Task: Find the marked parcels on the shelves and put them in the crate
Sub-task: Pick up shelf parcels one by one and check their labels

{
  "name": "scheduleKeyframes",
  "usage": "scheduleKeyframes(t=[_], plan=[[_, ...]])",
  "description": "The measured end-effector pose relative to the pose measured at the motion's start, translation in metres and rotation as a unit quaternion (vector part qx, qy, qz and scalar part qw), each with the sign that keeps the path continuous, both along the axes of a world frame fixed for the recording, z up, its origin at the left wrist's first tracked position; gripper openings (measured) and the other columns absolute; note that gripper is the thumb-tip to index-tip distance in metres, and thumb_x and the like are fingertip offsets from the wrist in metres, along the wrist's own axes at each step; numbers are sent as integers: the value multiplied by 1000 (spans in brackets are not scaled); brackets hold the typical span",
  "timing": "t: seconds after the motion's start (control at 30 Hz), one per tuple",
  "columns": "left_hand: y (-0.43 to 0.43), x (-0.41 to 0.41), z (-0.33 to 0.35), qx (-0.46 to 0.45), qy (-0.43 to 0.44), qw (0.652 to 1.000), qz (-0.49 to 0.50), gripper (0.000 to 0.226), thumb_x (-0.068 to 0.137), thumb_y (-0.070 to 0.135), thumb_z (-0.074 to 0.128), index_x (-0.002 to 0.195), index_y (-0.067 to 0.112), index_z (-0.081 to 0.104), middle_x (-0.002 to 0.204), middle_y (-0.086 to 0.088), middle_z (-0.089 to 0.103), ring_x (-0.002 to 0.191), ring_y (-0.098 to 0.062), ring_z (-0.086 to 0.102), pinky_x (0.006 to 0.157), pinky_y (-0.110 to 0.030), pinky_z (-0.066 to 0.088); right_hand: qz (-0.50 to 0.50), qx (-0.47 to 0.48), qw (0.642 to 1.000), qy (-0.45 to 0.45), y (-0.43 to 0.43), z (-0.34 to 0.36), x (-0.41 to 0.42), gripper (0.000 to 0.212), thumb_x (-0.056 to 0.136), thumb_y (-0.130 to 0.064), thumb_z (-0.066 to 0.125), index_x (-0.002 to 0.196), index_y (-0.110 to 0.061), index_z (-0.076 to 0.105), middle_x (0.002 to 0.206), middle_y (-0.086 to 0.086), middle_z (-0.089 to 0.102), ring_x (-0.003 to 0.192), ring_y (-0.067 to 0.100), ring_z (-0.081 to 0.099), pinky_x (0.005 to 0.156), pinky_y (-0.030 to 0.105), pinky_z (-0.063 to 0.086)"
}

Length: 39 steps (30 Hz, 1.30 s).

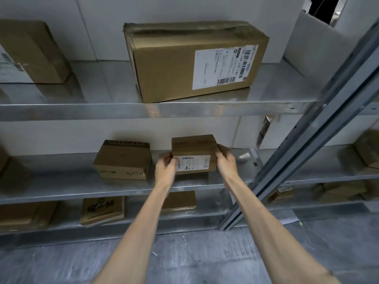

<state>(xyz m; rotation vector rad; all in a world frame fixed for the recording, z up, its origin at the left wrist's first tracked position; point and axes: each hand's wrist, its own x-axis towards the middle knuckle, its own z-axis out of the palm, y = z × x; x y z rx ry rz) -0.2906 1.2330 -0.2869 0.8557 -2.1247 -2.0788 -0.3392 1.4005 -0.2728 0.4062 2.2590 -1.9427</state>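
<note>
A small brown cardboard parcel (193, 149) with a white barcode label on its front sits on the middle metal shelf (61, 187). My left hand (165, 168) grips its left side and my right hand (225, 159) grips its right side. Whether the parcel rests on the shelf or is slightly lifted I cannot tell. No crate is in view.
A second small parcel (123, 160) lies just left of the held one. A large labelled box (194, 62) stands on the upper shelf, another box (28, 54) at far left. Flat parcels (102, 210) lie on the lower shelf. A slanted metal upright (320, 140) runs at right.
</note>
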Motion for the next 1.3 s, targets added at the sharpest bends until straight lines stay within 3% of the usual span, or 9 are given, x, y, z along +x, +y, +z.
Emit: scheduleKeyframes(t=[0.2, 0.4, 0.53, 0.73, 0.8, 0.87, 1.0, 1.13, 1.3], plan=[[-7, -12, -26, -2, -17, 1000, -10, 37, 101, 16, 54, 138, 14, 51, 135, -8, 60, 126, -23, 56, 105, -31, 41, 10, 33, 999, -4, -6, -31, -10, 41, 104, -32, 48, 143, -20, 50, 145, 1, 54, 136, 22, 47, 115, 38, 34], [-13, -12, -43, -4, -41, 998, -48, 42, 100, 18, 56, 141, 23, 49, 137, -4, 61, 129, -24, 54, 114, -47, 40, 8, 36, 999, -30, -7, -56, -6, 42, 104, -34, 48, 145, -27, 47, 146, -1, 54, 136, 22, 47, 115, 40, 34], [-21, -7, -44, -9, -31, 998, -60, 43, 98, 13, 55, 140, 21, 50, 139, -4, 59, 130, -23, 52, 113, -41, 39, 3, 60, 998, -21, -9, -57, -6, 46, 103, -40, 48, 147, -25, 44, 149, -1, 51, 139, 23, 44, 116, 41, 31], [-72, -8, -25, -70, 45, 995, 52, 44, 99, 15, 58, 142, 18, 53, 142, 0, 56, 132, -19, 52, 104, -23, 38, 6, 300, 928, 222, -35, -42, -1, 49, 100, -30, 51, 148, -22, 41, 146, 4, 52, 133, 23, 49, 111, 41, 40], [-101, -8, -14, -101, 76, 989, 78, 44, 98, 18, 60, 142, 20, 53, 141, 5, 55, 122, -14, 57, 91, -11, 42, 40, 328, 900, 285, -58, -33, -2, 49, 99, -29, 51, 147, -24, 41, 146, 4, 52, 132, 23, 50, 108, 39, 43], [-132, -9, -8, -143, 99, 981, 89, 43, 99, 22, 60, 141, 22, 53, 141, 5, 53, 122, -14, 56, 94, -16, 45, 83, 313, 896, 305, -86, -25, 0, 50, 98, -23, 54, 147, -24, 42, 146, 2, 52, 131, 20, 51, 105, 34, 45], [-191, -16, -18, -206, 106, 965, 121, 39, 99, 31, 59, 137, 22, 55, 142, 2, 55, 134, -19, 49, 114, -39, 41, 162, 195, 934, 252, -145, -35, -3, 48, 101, -15, 49, 148, -21, 43, 149, -1, 50, 133, 19, 51, 106, 29, 44], [-233, -16, -32, -166, 39, 975, 143, 46, 100, 38, 56, 143, 25, 49, 151, 4, 46, 141, -18, 41, 107, -23, 33, 182, 121, 974, 62, -192, -51, -9, 48, 107, -25, 37, 155, -20, 32, 159, 0, 37, 144, 20, 39, 117, 30, 32], [-262, -16, -54, -69, -46, 989, 122, 52, 105, 40, 45, 154, 23, 36, 159, -1, 37, 144, -23, 38, 106, -26, 29, 153, 138, 977, -55, -223, -65, -16, 49, 110, -30, 25, 157, -16, 27, 162, 2, 30, 145, 25, 36, 113, 27, 28]])
